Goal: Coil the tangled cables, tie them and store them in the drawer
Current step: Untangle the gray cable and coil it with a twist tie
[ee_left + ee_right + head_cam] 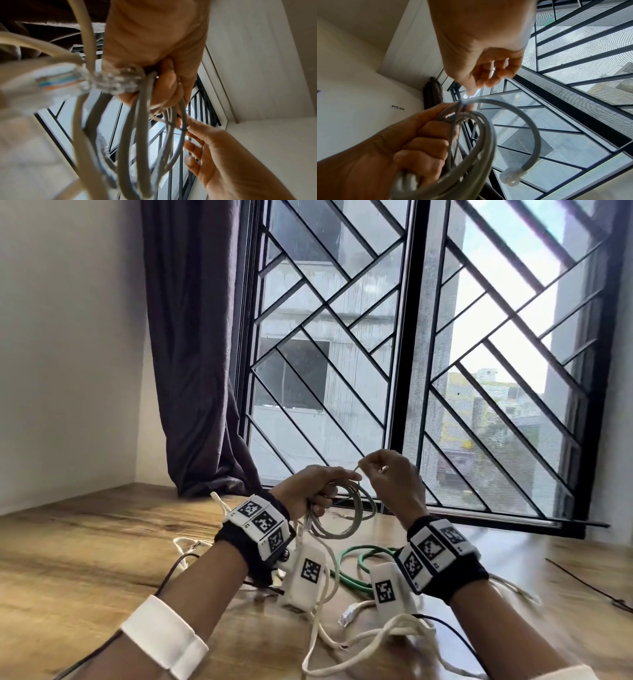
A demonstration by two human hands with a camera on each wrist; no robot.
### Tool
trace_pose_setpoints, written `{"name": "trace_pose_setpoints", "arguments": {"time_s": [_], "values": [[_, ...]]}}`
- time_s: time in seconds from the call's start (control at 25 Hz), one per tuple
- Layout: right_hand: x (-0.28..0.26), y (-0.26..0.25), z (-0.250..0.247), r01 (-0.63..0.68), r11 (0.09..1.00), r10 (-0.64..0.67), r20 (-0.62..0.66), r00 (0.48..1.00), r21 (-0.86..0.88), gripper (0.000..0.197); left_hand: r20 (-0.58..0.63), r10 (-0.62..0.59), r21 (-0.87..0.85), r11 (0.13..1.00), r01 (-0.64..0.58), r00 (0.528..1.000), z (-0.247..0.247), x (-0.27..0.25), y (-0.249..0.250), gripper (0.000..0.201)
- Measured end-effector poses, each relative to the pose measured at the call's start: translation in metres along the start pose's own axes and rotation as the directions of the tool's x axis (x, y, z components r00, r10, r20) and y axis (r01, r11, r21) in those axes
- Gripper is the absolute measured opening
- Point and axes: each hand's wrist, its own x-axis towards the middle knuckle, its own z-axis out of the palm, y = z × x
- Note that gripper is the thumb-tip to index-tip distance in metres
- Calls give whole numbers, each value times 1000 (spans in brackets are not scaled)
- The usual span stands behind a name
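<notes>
My left hand (310, 491) is raised above the table and grips a grey network cable coiled into several loops (372, 506). In the left wrist view its fingers (164, 83) curl round the bundled strands (137, 135), and a clear plug (56, 81) hangs blurred beside them. My right hand (387, 474) is just right of the coil and pinches a thin pale tie (359, 466) at the coil's top. In the right wrist view the tie (471, 93) runs from the thumb and fingers (488, 73) down into the loops (488, 142). The coil's other plug (511, 177) hangs free.
A green cable (346, 578) and loose white cables (376, 633) lie tangled on the wooden table (102, 542) below my wrists. A thin black wire (582, 580) crosses the right side. A barred window (411, 337) and a dark curtain (198, 371) stand behind.
</notes>
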Motion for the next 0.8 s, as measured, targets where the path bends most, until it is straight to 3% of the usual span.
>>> {"name": "trace_pose_setpoints", "arguments": {"time_s": [0.12,0.2,0.24,0.32,0.4,0.44,0.56,0.68,0.76,0.8], "values": [[6,6,-6,-162,985,170,-164,972,59,17,69,-72,66,996,67,995,-4,-1,4,18],[7,10,-4,-183,964,225,-222,949,194,16,73,-84,62,995,80,994,-6,1,4,19],[7,11,-1,-144,936,213,-192,958,320,13,69,-77,35,997,75,995,-7,1,3,19],[1,7,3,-114,823,121,24,992,556,13,68,-57,-54,997,61,996,-8,1,2,23],[-6,4,6,-141,788,1,227,974,599,20,92,-63,-131,989,75,994,-8,2,-1,43],[-8,3,8,-134,808,-25,261,965,574,18,107,-76,-142,986,91,991,-8,3,-1,50],[-4,4,9,-92,868,41,115,992,488,8,143,-99,-90,990,113,985,-5,2,0,42],[8,16,-1,-105,798,195,-90,977,593,11,182,-89,-34,995,97,979,-3,-1,1,24],[10,22,-5,-143,735,280,-105,954,663,16,191,-90,-25,995,96,978,-3,-1,0,24],[8,23,-3,-177,694,282,-38,959,698,17,188,-87,-31,995,94,978,-3,1,-1,26]]}}
